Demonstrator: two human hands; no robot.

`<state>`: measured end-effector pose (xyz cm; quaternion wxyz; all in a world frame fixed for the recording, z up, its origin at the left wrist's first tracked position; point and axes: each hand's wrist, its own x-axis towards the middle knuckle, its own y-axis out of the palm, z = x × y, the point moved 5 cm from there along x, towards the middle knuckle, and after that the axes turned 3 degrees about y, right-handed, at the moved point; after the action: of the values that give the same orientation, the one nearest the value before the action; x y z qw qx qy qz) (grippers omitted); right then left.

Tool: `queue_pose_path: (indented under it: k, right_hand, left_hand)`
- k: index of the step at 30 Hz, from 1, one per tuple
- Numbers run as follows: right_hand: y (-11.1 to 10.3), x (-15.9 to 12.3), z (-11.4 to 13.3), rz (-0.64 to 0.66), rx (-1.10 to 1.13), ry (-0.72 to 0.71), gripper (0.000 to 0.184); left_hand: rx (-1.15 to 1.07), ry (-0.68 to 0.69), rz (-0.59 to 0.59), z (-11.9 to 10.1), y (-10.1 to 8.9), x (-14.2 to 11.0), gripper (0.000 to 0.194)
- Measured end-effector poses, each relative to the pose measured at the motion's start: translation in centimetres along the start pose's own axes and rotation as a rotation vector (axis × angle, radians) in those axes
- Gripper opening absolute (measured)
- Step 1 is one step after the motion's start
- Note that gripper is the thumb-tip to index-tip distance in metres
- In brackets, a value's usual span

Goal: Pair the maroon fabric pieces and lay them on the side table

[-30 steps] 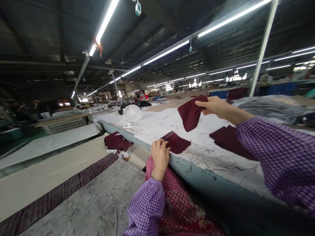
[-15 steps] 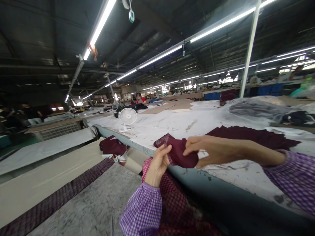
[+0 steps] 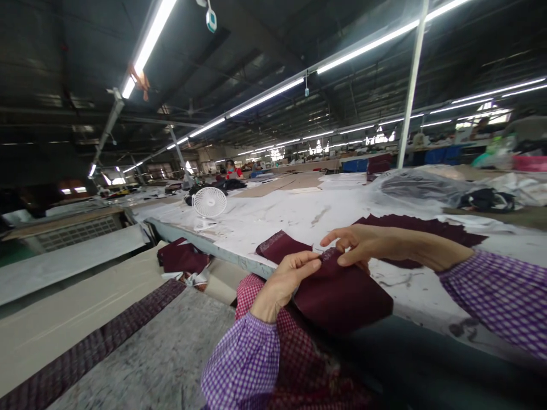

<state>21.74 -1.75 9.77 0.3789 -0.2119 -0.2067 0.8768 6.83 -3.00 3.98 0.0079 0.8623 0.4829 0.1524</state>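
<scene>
A maroon fabric piece hangs over the table's near edge, its upper edge marked with a pale speckled strip. My left hand pinches that upper edge at its left end between thumb and fingers. Close beside it, my right hand grips the same edge with the thumb in front and the forefinger raised; its other fingertips are partly hidden. Another maroon piece with a speckled strip lies on the table just behind my left hand. Behind my right forearm spreads a pile of maroon pieces, partly covered by the arm.
A small white fan stands on the long white-covered table. Clear plastic sheeting lies at the right. On a lower surface at left are a maroon bundle and a patterned strip. A person in red is far off.
My right hand has brought the maroon piece down from above the table to my left hand. The piece has been turned so its speckled edge is up between both hands. The view has swung right.
</scene>
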Motion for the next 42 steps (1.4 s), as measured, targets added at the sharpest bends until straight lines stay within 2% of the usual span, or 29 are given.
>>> queue_pose_path:
  k: [3,6,8,11,17,21,26,38,42]
  right_hand:
    - [-1.0,0.1,-1.9,0.052,0.048,0.051,0.055]
    - [-2.2,1.0,-5.0,0.008,-0.048,0.087,0.056]
    - [-2.7,1.5,-7.1,-0.009,-0.175,0.095,0.056]
    - [-3.4,1.6,-8.9,-0.057,-0.312,0.059,0.048]
    - [-4.1,1.0,-7.9,-0.243,-0.48,-0.124,0.032]
    - [-3.9,1.3,-7.7,-0.299,-0.581,-0.136,0.025]
    - [-4.1,1.5,-8.0,-0.296,-0.577,-0.135,0.024]
    - [-3.6,2.1,-7.8,-0.287,-0.672,-0.109,0.018]
    - [-3.2,1.9,-7.4,-0.32,-0.791,-0.212,0.016]
  left_hand:
    - [0.254,0.004,-0.073,0.8,0.3,1.8,0.027]
    - [0.781,0.041,-0.166,1.7,0.9,3.5,0.016]
    - [1.086,0.073,-0.21,2.3,1.4,4.2,0.018]
    - [1.278,0.077,-0.217,3.3,1.9,4.7,0.026]
    - [1.31,0.016,-0.186,3.6,1.7,5.6,0.03]
    - [1.297,-0.033,-0.186,3.5,1.5,6.1,0.03]
    - [1.296,-0.056,-0.189,3.8,1.4,6.1,0.03]
    - [1.277,-0.013,-0.194,3.7,1.3,6.0,0.029]
    - [1.149,0.05,-0.209,3.6,0.7,6.0,0.023]
